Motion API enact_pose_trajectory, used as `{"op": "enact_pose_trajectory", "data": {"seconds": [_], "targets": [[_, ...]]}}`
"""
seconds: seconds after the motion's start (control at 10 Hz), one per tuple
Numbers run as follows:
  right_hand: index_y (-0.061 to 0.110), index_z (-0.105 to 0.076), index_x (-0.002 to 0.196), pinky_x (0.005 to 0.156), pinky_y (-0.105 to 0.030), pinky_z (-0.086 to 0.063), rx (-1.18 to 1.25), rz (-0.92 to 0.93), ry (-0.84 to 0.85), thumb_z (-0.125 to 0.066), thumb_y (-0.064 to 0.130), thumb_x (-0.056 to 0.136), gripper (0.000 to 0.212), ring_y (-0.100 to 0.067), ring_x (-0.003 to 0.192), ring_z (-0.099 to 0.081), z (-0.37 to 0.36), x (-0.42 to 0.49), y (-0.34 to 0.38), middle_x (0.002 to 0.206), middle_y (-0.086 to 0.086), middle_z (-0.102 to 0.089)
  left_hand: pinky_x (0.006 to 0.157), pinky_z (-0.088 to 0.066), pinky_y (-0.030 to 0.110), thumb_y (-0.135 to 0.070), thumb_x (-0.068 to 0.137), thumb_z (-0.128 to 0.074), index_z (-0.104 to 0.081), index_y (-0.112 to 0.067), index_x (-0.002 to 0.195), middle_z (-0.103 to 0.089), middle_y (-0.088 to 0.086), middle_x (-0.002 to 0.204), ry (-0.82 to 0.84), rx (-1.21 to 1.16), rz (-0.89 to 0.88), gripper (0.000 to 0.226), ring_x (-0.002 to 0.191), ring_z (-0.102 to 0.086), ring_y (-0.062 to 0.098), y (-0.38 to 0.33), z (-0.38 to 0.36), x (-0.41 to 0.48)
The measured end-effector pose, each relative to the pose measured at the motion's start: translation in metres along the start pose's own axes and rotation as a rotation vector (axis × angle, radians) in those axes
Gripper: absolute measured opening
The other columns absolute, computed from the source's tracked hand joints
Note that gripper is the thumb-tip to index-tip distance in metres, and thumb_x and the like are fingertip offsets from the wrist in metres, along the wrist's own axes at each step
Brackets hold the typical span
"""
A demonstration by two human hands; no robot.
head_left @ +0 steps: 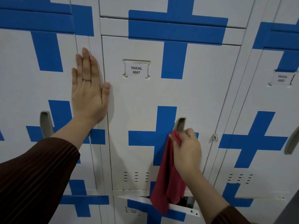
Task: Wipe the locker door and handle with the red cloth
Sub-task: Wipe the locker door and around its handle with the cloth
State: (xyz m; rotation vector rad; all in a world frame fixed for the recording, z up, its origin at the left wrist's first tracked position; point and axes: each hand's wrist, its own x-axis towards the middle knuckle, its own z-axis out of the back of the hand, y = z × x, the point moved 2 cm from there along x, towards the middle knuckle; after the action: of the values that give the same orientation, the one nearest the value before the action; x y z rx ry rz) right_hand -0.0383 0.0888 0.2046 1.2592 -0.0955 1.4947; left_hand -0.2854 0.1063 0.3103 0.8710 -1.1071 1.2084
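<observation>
- The right hand (186, 147) pinches the top of the one red cloth (168, 178), its fingers curled round it, at the lower end of the handle (180, 125).
- The cloth hangs down in front of the locker door (137, 110); its lower end reaches the open gap of the door below (145, 207).
- The left hand (89, 88) lies flat with fingers straight and close together, pressed on the frame at the left edge of the door. It wears one ring (86, 80).
- The door has one label (136, 70), "YAKAL 0007", two blue crosses (174, 62) and three columns of slots (135, 177).
- Three handles are visible in total.
</observation>
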Motion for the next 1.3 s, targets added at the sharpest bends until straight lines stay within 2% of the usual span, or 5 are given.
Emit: {"op": "enact_pose_trajectory", "data": {"seconds": [0.3, 0.6, 0.8, 1.0, 1.3], "targets": [[0.002, -0.060, 0.065, 0.041, -0.027, -0.038, -0.223, 0.130, 0.075, -0.078, 0.005, 0.069, 0.018, -0.020, 0.049, -0.047, -0.009, -0.027, -0.014, 0.064, -0.008, -0.051, 0.115, 0.009, 0.031, -0.032, 0.096, -0.024, -0.005, 0.003, 0.146, -0.004, 0.025, 0.153, -0.010, 0.008, -0.003, 0.063, 0.142, 0.000, 0.034, 0.000, -0.001, 0.000], [0.004, -0.063, 0.080, 0.060, -0.028, -0.034, 0.031, -0.029, -0.093, -0.055, 0.021, 0.091, 0.023, -0.018, 0.071, -0.046, 0.008, 0.017, 0.017, 0.081, 0.001, -0.042, 0.115, 0.009, 0.031, -0.032, 0.096, -0.023, -0.005, 0.003, 0.146, -0.004, 0.025, 0.153, -0.007, 0.005, -0.006, 0.064, 0.142, 0.000, 0.034, 0.001, 0.000, 0.000], [0.002, -0.060, 0.065, 0.041, -0.028, -0.041, -0.215, 0.103, 0.100, -0.076, 0.007, 0.070, 0.018, -0.021, 0.048, -0.050, -0.006, -0.021, -0.003, 0.064, -0.008, -0.052, 0.116, 0.009, 0.033, -0.031, 0.096, -0.023, -0.005, 0.004, 0.146, -0.004, 0.026, 0.153, -0.009, -0.002, -0.009, 0.063, 0.142, 0.000, 0.036, 0.000, -0.001, 0.000], [0.003, -0.062, 0.081, 0.059, -0.025, -0.032, -0.159, -0.064, 0.232, -0.054, 0.026, 0.091, 0.026, -0.016, 0.070, -0.045, 0.001, -0.001, -0.007, 0.080, -0.001, -0.046, 0.116, 0.008, 0.033, -0.033, 0.096, -0.021, -0.007, 0.004, 0.145, -0.004, 0.026, 0.153, -0.006, -0.018, -0.006, 0.063, 0.142, 0.001, 0.036, 0.000, -0.001, 0.000], [0.001, -0.061, 0.077, 0.053, -0.028, -0.034, -0.152, -0.006, 0.033, -0.057, 0.018, 0.090, 0.022, -0.017, 0.059, -0.044, -0.005, -0.010, 0.005, 0.076, -0.003, -0.049, 0.116, 0.007, 0.033, -0.032, 0.096, -0.022, -0.007, 0.004, 0.145, -0.005, 0.026, 0.153, -0.018, -0.010, -0.008, 0.063, 0.142, 0.000, 0.035, 0.001, -0.001, 0.000]]}}
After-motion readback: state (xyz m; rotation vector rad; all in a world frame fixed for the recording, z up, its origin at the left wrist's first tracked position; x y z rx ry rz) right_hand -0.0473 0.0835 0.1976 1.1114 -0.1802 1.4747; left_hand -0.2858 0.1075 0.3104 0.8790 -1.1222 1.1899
